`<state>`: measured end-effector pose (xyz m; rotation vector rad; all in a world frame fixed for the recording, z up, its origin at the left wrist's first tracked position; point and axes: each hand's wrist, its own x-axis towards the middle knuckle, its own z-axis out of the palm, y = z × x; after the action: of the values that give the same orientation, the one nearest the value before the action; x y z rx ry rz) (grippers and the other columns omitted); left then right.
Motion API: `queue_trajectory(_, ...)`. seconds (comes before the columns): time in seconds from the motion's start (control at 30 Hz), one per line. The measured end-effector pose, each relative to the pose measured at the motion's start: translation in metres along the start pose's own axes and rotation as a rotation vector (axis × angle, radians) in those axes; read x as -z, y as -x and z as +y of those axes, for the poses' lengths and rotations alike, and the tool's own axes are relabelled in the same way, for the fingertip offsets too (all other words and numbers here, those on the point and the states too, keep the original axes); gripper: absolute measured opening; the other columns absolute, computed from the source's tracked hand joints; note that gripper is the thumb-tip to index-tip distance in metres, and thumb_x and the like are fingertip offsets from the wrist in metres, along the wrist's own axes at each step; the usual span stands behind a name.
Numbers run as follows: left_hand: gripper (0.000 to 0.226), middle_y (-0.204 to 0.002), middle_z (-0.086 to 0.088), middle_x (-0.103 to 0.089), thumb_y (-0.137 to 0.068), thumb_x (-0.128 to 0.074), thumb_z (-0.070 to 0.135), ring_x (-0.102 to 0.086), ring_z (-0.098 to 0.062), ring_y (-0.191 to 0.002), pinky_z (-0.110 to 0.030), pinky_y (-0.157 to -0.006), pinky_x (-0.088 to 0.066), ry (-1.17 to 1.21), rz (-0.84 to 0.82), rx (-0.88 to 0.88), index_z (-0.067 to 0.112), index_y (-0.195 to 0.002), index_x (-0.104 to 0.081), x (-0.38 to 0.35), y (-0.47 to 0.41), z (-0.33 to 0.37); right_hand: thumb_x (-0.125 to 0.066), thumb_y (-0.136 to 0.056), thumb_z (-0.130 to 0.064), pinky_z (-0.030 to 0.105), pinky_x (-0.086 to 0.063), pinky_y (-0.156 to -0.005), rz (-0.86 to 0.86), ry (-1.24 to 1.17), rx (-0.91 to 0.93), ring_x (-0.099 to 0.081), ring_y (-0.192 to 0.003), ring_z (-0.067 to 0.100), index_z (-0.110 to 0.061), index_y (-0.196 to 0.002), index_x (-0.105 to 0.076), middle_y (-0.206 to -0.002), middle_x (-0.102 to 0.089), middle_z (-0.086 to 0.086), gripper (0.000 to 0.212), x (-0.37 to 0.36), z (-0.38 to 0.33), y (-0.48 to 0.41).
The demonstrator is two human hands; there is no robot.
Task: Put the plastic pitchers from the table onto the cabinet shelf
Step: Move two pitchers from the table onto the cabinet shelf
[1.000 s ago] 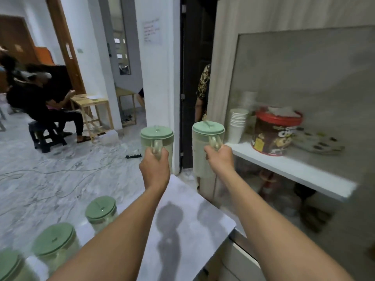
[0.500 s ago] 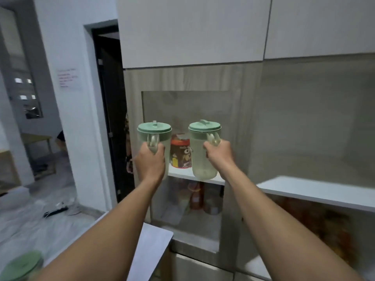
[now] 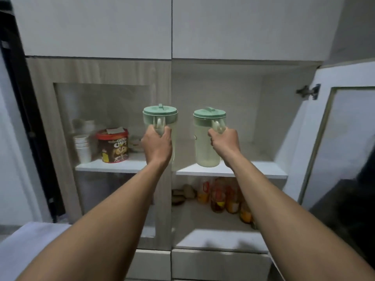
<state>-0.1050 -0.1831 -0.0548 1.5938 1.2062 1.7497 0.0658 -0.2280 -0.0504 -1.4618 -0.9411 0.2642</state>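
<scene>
Two pitchers held up before open cabinet; left hand (image 3: 157, 144) fingers wrapped round handle of left pitcher (image 3: 160, 120), right hand (image 3: 224, 141) likewise on right pitcher (image 3: 206, 138). Both look empty — thin translucent plastic, so likely light, slightly flexible, smooth-sided; handle is best hold. Right one hangs just above shelf (image 3: 263, 171); left one at cabinet's centre post.

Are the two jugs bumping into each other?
Apart. The head view shows a clear strip of cabinet wall between the left jug and the right jug, each held by its own hand.
</scene>
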Motion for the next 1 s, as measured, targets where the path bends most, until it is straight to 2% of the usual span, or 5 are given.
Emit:
queue_trajectory(0.17,0.019,-0.069,0.003,-0.056,-0.093,-0.057,0.027,-0.049,-0.007,-0.06,-0.022,-0.049,-0.03,0.034,-0.062,0.004,0.013,-0.081,-0.058,-0.06,0.021,0.02,-0.063,-0.078,-0.028,0.035,-0.045,-0.062,0.084,0.027,-0.035,-0.057,-0.059,0.022,-0.018,-0.067,-0.063,-0.061,-0.061,0.0,0.015,0.055,0.026,-0.023)
queue_trajectory(0.37,0.02,-0.072,-0.001,-0.06,-0.089,-0.057,0.03,-0.057,-0.025,-0.07,-0.035,-0.062,-0.043,0.098,-0.148,0.015,0.011,-0.083,-0.061,-0.128,0.021,0.022,-0.061,-0.072,-0.033,0.038,-0.047,-0.063,0.156,0.039,-0.06,-0.056,-0.061,0.023,-0.018,-0.068,-0.064,-0.062,-0.061,0.001,0.016,0.091,0.052,-0.063)
queue_trajectory(0.47,0.02,-0.068,0.005,-0.056,-0.089,-0.056,0.029,-0.053,-0.022,-0.068,-0.032,-0.061,-0.034,0.104,-0.18,-0.002,0.012,-0.082,-0.061,-0.159,0.013,0.018,-0.061,-0.071,-0.032,0.038,-0.045,-0.061,0.196,0.033,-0.052,-0.055,-0.06,0.023,-0.018,-0.067,-0.061,-0.062,-0.06,0.004,0.015,0.097,0.063,-0.084)
queue_trajectory(0.7,0.019,-0.069,0.004,-0.06,-0.088,-0.056,0.03,-0.058,-0.02,-0.068,-0.032,-0.061,-0.041,0.159,-0.277,0.001,0.012,-0.083,-0.061,-0.235,-0.014,-0.006,-0.063,-0.08,-0.022,0.037,-0.044,-0.061,0.253,0.028,-0.082,-0.052,-0.058,0.02,-0.018,-0.07,-0.064,-0.061,-0.058,0.0,0.011,0.102,0.101,-0.142)
queue_trajectory(1.0,0.017,-0.066,0.0,-0.058,-0.091,-0.055,0.027,-0.049,-0.009,-0.056,-0.012,-0.044,-0.035,0.127,-0.326,0.009,0.012,-0.084,-0.059,-0.34,-0.043,-0.059,-0.064,-0.079,-0.02,0.036,-0.044,-0.061,0.325,0.053,-0.117,-0.053,-0.056,0.02,-0.021,-0.061,-0.061,-0.057,-0.058,-0.001,0.018,0.095,0.164,-0.236)
